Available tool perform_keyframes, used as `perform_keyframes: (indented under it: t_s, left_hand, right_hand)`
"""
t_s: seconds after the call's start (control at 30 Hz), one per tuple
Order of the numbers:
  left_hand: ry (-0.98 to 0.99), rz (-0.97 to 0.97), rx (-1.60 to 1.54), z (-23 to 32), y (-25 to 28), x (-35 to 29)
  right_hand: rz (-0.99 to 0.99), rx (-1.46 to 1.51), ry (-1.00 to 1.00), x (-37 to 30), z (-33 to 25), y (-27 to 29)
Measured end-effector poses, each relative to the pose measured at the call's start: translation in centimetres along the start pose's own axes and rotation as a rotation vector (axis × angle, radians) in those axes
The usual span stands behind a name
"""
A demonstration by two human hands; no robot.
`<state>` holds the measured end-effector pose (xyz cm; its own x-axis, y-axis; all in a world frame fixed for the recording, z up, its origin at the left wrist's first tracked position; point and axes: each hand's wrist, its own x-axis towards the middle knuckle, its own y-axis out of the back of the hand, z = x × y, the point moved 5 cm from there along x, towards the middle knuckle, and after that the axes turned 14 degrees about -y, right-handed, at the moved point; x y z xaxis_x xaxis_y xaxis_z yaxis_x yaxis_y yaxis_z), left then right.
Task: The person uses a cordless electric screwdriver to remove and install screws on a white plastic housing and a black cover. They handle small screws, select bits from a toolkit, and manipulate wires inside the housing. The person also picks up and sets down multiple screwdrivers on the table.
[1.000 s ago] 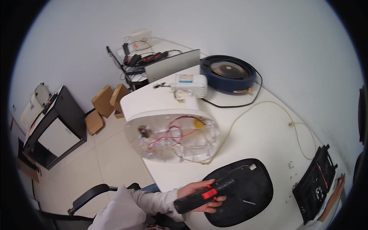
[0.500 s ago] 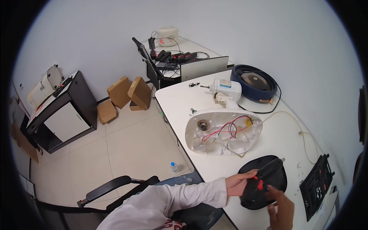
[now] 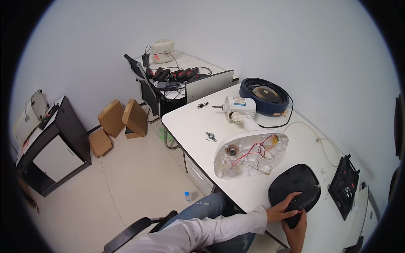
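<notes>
Both my hands meet at the near right of the table over a black rounded cover point(image 3: 291, 181) lying on the tabletop. My left hand point(image 3: 282, 211) is closed around a dark handheld screwdriver point(image 3: 307, 195) with a red part. From below, my right hand point(image 3: 296, 230) grips the same tool near its red part, its fingers partly hidden. The screwdriver's tip points up and right toward the cover's rim. Beyond the cover lies a white fan base shell point(image 3: 219, 164), hollow side up, with red and dark wires inside. A white motor point(image 3: 242, 107) adjoins it on a white neck.
Right of the cover lies an open black tool case point(image 3: 344, 189), with small screws point(image 3: 323, 172) beside it. A metal bracket point(image 3: 211, 136), a dark blue round housing point(image 3: 265, 96) and a pale cord point(image 3: 310, 130) are farther back. A bottle point(image 3: 187, 196) stands on the floor.
My right hand has come from the lower right onto the screwdriver, beside my left. The tool now lies lower along the cover. The view has shifted, so the room appears moved.
</notes>
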<state>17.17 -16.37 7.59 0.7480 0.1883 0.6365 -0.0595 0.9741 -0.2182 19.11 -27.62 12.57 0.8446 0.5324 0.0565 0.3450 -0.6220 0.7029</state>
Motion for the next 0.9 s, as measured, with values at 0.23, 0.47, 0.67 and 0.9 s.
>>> perform_keyframes:
  t_s: [0.23, 0.47, 0.67, 0.9]
  left_hand:
    - [-0.267, -0.358, 0.735, 3.1, -1.5, -1.7]
    - [-0.185, -0.298, 1.236, 5.2, 2.8, -3.7]
    - [-0.201, -0.298, 1.289, 4.5, 1.3, -3.3]
    - [-0.224, -0.284, 1.28, 4.9, 1.7, -3.4]
  right_hand:
    - [0.187, 0.06, -0.13, -2.4, 2.1, 3.1]
    - [0.282, -0.21, -0.134, -3.3, 4.4, 6.5]
    - [0.283, -0.216, -0.246, -5.8, 7.8, 7.2]
    - [0.252, -0.315, -0.224, -4.9, 8.1, 6.5]
